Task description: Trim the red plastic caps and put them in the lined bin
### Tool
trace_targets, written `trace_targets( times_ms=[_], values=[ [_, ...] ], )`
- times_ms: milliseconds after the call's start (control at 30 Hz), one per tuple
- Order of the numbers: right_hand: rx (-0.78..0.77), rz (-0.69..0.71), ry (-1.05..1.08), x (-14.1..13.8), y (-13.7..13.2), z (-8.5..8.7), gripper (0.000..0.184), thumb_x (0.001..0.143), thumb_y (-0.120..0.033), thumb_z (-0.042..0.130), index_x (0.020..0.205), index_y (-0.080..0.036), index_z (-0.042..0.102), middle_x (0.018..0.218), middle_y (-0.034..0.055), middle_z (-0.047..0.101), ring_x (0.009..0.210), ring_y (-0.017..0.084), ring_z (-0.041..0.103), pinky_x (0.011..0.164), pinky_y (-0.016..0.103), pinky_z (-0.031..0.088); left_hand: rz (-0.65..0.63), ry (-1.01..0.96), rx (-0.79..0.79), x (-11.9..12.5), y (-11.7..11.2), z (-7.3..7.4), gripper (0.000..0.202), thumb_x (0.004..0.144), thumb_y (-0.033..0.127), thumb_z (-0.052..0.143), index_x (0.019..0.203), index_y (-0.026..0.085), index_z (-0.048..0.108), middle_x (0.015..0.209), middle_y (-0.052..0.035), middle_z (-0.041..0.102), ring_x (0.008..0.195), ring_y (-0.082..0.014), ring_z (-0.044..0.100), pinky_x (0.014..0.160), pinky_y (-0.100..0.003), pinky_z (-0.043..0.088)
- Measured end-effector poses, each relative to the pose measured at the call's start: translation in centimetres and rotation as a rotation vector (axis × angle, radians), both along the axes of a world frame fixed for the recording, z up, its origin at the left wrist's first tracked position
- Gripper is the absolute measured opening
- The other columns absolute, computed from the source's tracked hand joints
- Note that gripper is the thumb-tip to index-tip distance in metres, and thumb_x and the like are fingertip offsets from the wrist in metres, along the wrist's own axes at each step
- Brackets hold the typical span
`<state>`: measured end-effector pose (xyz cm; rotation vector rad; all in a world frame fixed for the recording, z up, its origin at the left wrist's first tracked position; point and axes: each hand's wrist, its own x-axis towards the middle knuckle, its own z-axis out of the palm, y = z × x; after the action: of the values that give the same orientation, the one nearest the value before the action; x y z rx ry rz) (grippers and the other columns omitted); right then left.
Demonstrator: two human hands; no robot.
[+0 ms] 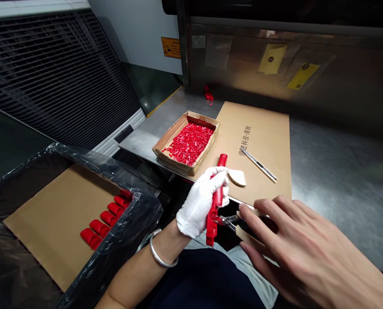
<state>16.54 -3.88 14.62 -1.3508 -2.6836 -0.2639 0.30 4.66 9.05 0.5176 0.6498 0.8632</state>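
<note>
My left hand [202, 201], in a white glove, is closed around a red plastic part [217, 196] with a tube-like upper end and a wider lower end. My bare right hand [284, 240] grips a pair of side cutters [243, 229] by their pale handles. The cutters' jaws touch the lower portion of the red part; whether they are closed on it I cannot tell. A white, curved flat piece [237, 177] lies on the cardboard sheet just beyond my left hand.
A shallow cardboard box [207, 158] of small red scraps stands on the metal table [333, 171]. Tweezers [259, 165] lie on a cardboard sheet [262, 124]. At left, a plastic-lined bin [143, 206] holds several red parts [99, 228] in a row. A red scrap [208, 93] sits farther back.
</note>
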Motion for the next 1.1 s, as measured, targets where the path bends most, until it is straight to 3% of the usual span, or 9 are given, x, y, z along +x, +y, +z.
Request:
trace_targets(
  times_ms=[267, 467, 633, 833, 967, 1100],
  values=[
    [0.078, -0.012, -0.103, -0.7, 0.0, -0.5, 0.030, 0.093, -0.037, 0.046, 0.105, -0.018, 0.067, 0.078, 0.0109, 0.056, 0.068, 0.023, 0.051, 0.060, 0.038, 0.039, -0.041, 0.022, -0.014, 0.1, 0.0, -0.3, 0.025, 0.083, 0.033, 0.074, 0.093, 0.016, 0.058, 0.079, 0.0018, 0.052, 0.055, -0.0045, 0.043, 0.046, -0.016, 0.033],
    [0.050, 0.032, -0.098, -0.2, 0.4, -1.1, 0.026, 0.095, -0.035, 0.047, 0.100, -0.018, 0.065, 0.078, 0.0095, 0.057, 0.066, 0.022, 0.050, 0.057, 0.036, 0.040, -0.088, 0.027, -0.065, 0.1, 0.1, -0.5, 0.024, 0.080, 0.030, 0.075, 0.091, 0.015, 0.060, 0.078, 0.0016, 0.052, 0.056, -0.0049, 0.045, 0.046, -0.015, 0.032],
    [-0.001, 0.073, -0.057, 0.3, 1.1, -1.2, 0.025, 0.099, -0.033, 0.044, 0.102, -0.018, 0.063, 0.079, 0.0075, 0.057, 0.064, 0.019, 0.051, 0.057, 0.035, 0.042, -0.187, 0.003, -0.097, 0.1, 0.5, -0.5, 0.017, 0.084, 0.028, 0.070, 0.086, 0.013, 0.061, 0.077, 0.0020, 0.048, 0.053, -0.0034, 0.040, 0.044, -0.014, 0.031],
    [-0.060, 0.198, -0.006, 1.3, 2.1, -0.8, 0.031, 0.105, -0.034, 0.035, 0.103, -0.018, 0.062, 0.078, 0.0053, 0.059, 0.059, 0.017, 0.050, 0.049, 0.032, 0.037, -0.362, 0.052, -0.102, 0.1, 0.8, -0.7, 0.022, 0.085, 0.035, 0.068, 0.083, 0.016, 0.057, 0.068, 0.0040, 0.045, 0.047, -0.0048, 0.038, 0.040, -0.016, 0.029],
    [-0.008, 0.167, -0.052, 1.2, 1.9, -1.1, 0.029, 0.104, -0.034, 0.039, 0.104, -0.016, 0.062, 0.078, 0.0068, 0.059, 0.061, 0.017, 0.051, 0.054, 0.034, 0.038, -0.326, 0.042, -0.054, 0.2, 0.9, -0.8, 0.021, 0.084, 0.034, 0.069, 0.085, 0.016, 0.059, 0.072, 0.0030, 0.047, 0.050, -0.0053, 0.043, 0.042, -0.016, 0.031],
    [-0.023, 0.072, -0.061, 0.5, 1.5, -1.2, 0.030, 0.098, -0.038, 0.045, 0.102, -0.015, 0.064, 0.082, 0.0091, 0.059, 0.068, 0.020, 0.055, 0.061, 0.035, 0.041, -0.286, -0.004, -0.050, 0.2, 1.1, -1.1, 0.020, 0.085, 0.033, 0.069, 0.081, 0.015, 0.059, 0.071, 0.0038, 0.046, 0.049, -0.0039, 0.038, 0.042, -0.016, 0.030]
  ],
)
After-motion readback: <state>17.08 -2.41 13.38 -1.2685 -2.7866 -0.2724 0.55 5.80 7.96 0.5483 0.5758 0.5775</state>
